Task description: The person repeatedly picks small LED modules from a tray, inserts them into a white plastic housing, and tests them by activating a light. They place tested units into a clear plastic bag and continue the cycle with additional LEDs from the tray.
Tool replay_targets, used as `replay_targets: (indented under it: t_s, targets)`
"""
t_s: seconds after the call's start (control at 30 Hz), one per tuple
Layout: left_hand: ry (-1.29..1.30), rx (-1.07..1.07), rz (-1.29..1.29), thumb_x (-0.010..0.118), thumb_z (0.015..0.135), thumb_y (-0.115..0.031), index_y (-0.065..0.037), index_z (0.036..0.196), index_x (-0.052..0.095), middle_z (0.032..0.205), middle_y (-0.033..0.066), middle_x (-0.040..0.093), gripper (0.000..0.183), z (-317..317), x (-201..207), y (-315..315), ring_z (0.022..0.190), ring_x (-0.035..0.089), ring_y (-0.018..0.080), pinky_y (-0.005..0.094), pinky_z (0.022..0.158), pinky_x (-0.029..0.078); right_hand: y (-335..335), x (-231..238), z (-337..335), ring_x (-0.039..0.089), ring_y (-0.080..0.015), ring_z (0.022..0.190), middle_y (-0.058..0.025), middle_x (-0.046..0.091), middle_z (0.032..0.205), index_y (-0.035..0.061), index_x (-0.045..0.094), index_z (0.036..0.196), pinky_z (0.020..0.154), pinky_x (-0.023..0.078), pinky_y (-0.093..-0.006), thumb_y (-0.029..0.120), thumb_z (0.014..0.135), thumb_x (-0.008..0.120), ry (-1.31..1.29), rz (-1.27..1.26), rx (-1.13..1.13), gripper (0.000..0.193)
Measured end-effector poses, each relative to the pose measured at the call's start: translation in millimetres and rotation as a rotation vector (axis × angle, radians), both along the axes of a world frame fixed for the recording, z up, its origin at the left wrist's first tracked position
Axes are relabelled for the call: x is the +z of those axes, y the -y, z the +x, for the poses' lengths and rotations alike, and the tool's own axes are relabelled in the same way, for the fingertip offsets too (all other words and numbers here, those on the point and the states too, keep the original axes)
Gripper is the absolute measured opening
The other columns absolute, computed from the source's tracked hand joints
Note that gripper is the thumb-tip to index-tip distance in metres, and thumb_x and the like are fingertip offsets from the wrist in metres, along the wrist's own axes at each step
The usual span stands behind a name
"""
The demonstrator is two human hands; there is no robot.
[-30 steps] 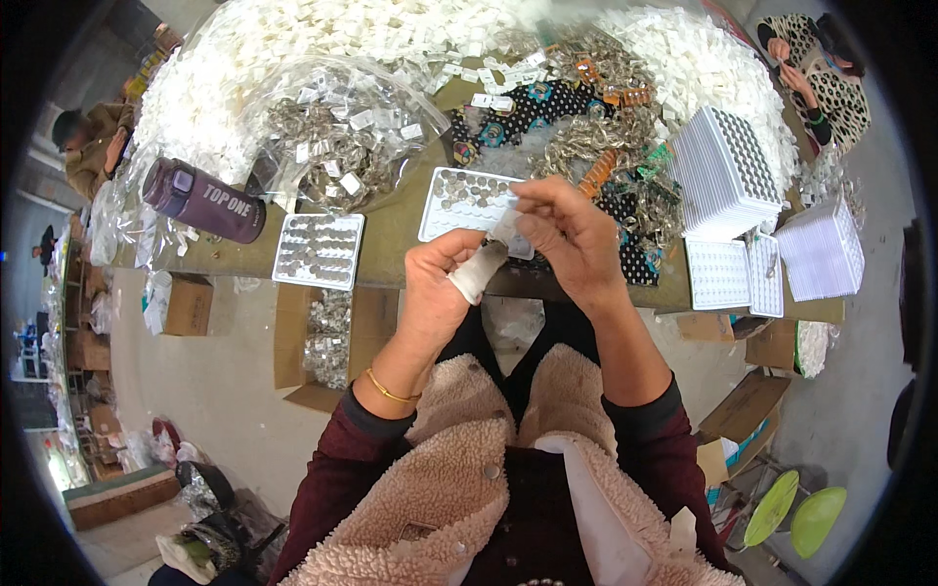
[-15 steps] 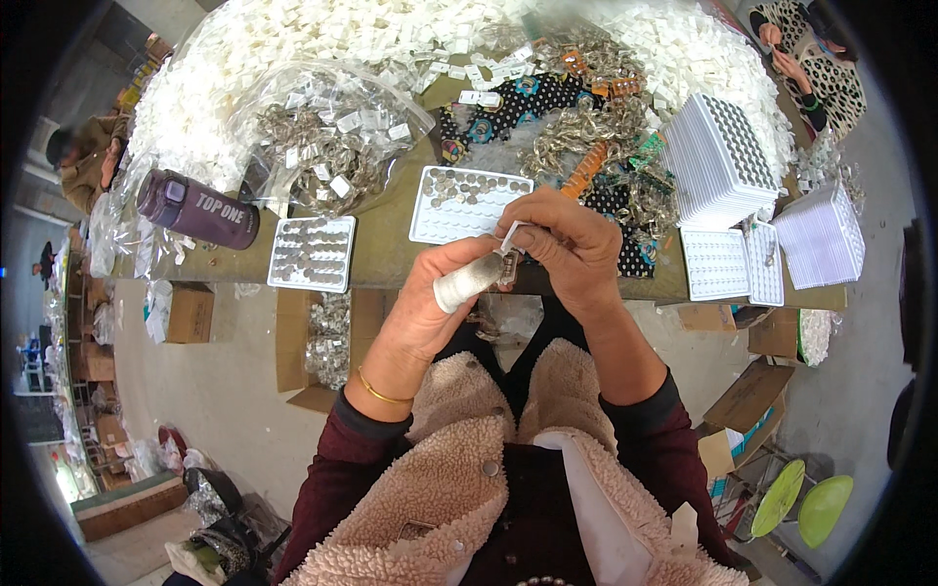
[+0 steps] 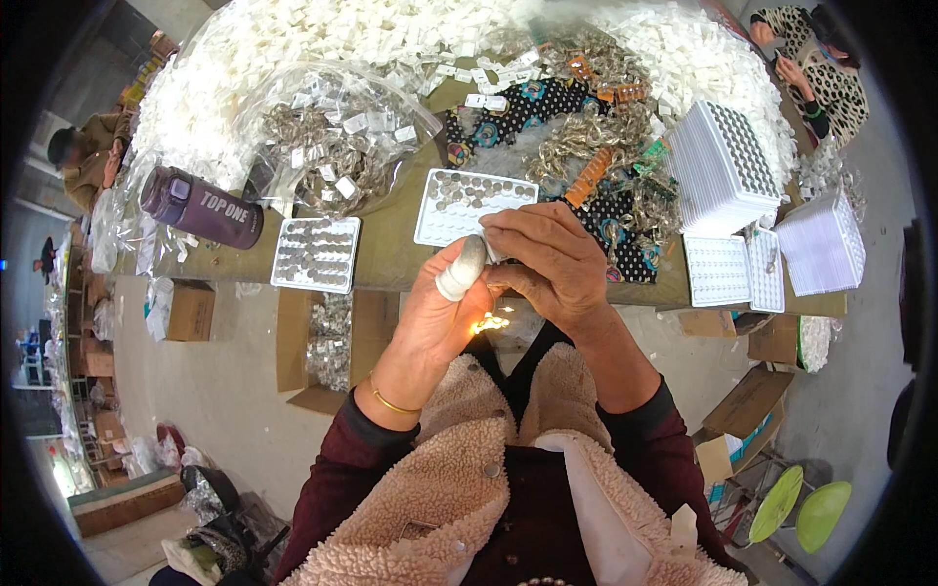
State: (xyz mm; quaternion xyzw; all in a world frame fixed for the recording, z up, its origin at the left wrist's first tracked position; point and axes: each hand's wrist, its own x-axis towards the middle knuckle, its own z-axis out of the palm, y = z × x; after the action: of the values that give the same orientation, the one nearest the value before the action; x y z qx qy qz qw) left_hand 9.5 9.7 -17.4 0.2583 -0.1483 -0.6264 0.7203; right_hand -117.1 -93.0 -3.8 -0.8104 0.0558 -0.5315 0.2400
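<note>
My left hand (image 3: 430,314), its thumb in a smudged white finger cover (image 3: 457,275), pinches a small piece together with my right hand (image 3: 559,266). Between the fingertips a bit of white plastic (image 3: 492,252) shows; most of it is hidden. Just below the fingers, a cluster of tiny warm-yellow lights (image 3: 490,320) glows. Past my hands lies a white tray (image 3: 437,230) with round silver button cells in part of its hollows. Left of it, another white tray (image 3: 318,287) carries rows of button cells.
A purple bottle (image 3: 210,215) lies at left beside a clear bag (image 3: 391,166) of wired white pieces. White pieces (image 3: 342,39) heap along the back. Tangled wire bundles (image 3: 586,137) lie on dotted cloth (image 3: 523,112). Tray stacks (image 3: 689,176) stand at right. Two people sit farther off.
The tiny lights now glow below my fingers, where a dull metallic bundle showed before. My left thumb has turned more upright, and my right fingers have shifted left over the white piece.
</note>
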Motion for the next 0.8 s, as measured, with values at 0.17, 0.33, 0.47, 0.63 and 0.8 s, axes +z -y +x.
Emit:
replay_targets:
  t_s: [0.17, 0.33, 0.47, 0.63, 0.8]
  targets:
    - [0.005, -0.068, 0.0, 0.071, 0.093, -0.034, -0.005, 0.12, 0.063, 0.101, 0.0029, 0.067, 0.041, -1, 2, -3, 0.086, 0.065, 0.013, 0.0266, 0.072, 0.054, -3, -2, 4, 0.062, -0.0294, 0.085, -0.0107, 0.066, 0.102, 0.0008, 0.066, 0.103, 0.072, 0.051, -0.0363, 0.007, 0.068, 0.08, 0.027, -0.063, -0.06, 0.039]
    - [-0.145, -0.048, 0.015, 0.065, 0.098, -0.027, -0.005, 0.119, 0.061, 0.107, 0.0036, 0.065, 0.03, -3, -7, 0, 0.096, 0.063, 0.0143, 0.0324, 0.088, 0.052, -2, -5, 6, 0.06, -0.0304, 0.078, -0.0149, 0.064, 0.098, -0.0047, 0.063, 0.101, 0.066, 0.05, -0.0379, 0.003, 0.07, 0.074, 0.043, -0.154, -0.101, 0.033]
    - [-0.212, -0.137, 0.002, 0.066, 0.097, -0.025, -0.004, 0.12, 0.059, 0.11, 0.0052, 0.065, 0.032, -1, -12, -1, 0.107, 0.061, 0.0177, 0.0357, 0.101, 0.048, -4, -9, 3, 0.059, -0.031, 0.08, -0.0137, 0.062, 0.097, -0.0033, 0.062, 0.102, 0.069, 0.049, -0.0394, 0.003, 0.069, 0.074, -0.009, -0.148, -0.134, 0.036]
    - [-0.179, -0.104, 0.056, 0.066, 0.097, -0.024, -0.004, 0.114, 0.063, 0.103, 0.0063, 0.067, 0.027, 1, -11, 2, 0.091, 0.064, 0.0159, 0.0358, 0.085, 0.053, -1, -14, -5, 0.061, -0.0332, 0.084, -0.014, 0.065, 0.103, -0.0004, 0.064, 0.107, 0.074, 0.051, -0.0407, 0.008, 0.077, 0.074, -0.119, -0.044, -0.079, 0.033]
    - [0.094, -0.051, 0.055, 0.071, 0.092, -0.026, -0.004, 0.104, 0.067, 0.092, 0.0051, 0.063, 0.025, 26, -3, 0, 0.086, 0.061, 0.0177, 0.0392, 0.088, 0.051, 25, -10, -41, 0.065, -0.0303, 0.09, -0.0103, 0.07, 0.096, 0.0065, 0.072, 0.096, 0.078, 0.051, -0.0389, 0.005, 0.081, 0.074, -0.253, 0.116, -0.309, 0.016]
